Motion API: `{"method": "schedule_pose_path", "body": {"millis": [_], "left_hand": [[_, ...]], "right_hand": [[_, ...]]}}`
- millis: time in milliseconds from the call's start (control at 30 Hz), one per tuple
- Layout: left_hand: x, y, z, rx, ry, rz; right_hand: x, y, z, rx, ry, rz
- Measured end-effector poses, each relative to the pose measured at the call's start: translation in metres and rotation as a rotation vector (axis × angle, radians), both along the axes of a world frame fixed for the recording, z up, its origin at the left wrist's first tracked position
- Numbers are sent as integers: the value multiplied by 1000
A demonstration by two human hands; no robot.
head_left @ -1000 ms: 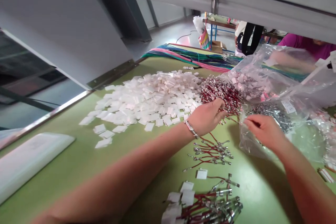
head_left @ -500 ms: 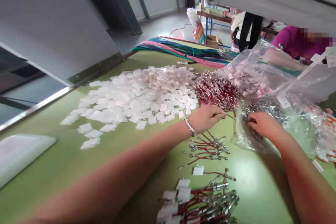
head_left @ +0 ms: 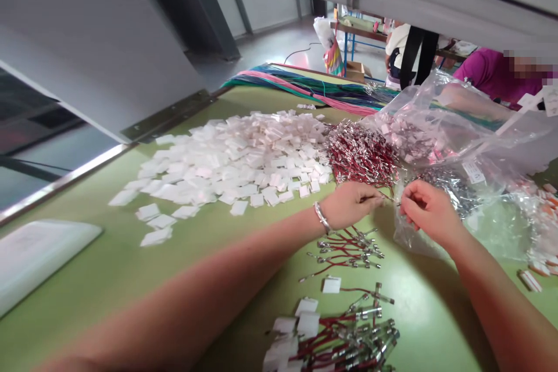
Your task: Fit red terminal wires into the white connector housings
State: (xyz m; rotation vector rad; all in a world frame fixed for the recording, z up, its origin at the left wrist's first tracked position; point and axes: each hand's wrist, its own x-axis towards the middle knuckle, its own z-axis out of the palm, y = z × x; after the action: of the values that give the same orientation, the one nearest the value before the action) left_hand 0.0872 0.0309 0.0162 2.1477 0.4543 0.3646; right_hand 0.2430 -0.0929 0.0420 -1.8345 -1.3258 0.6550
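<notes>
My left hand (head_left: 351,204), closed in a pinch, holds a short red wire (head_left: 387,197) whose end points toward my right hand (head_left: 427,209). My right fingers are pinched by that end, on something too small to make out. Beneath my left hand lies a loose row of short red wires with metal ends (head_left: 349,253). Nearer to me is a cluster of red wires with clear glass tubes (head_left: 370,337) and white tabs at the other end. Just beyond both hands sits a heap of red wires with metal terminals (head_left: 361,151).
White flat plastic pieces (head_left: 235,157) are heaped left of the wires. An open clear bag (head_left: 501,221) with small metal parts lies at right. Coloured cable bundles (head_left: 322,90) run along the far edge. A person in a purple shirt (head_left: 492,72) sits opposite.
My right hand has come out of the bag's mouth and moved left, up to the wire's end. My left hand has shifted slightly right, still pinching the wire.
</notes>
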Motion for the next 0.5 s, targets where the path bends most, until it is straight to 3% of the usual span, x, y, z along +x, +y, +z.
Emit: {"method": "schedule_pose_path", "body": {"millis": [133,500], "left_hand": [[2,-4,0,-130,-6,-15],[1,-5,4,-152,-24,-35]], "right_hand": [[-8,2,-8,100,313,-82],[-20,8,-24,150,639,-105]]}}
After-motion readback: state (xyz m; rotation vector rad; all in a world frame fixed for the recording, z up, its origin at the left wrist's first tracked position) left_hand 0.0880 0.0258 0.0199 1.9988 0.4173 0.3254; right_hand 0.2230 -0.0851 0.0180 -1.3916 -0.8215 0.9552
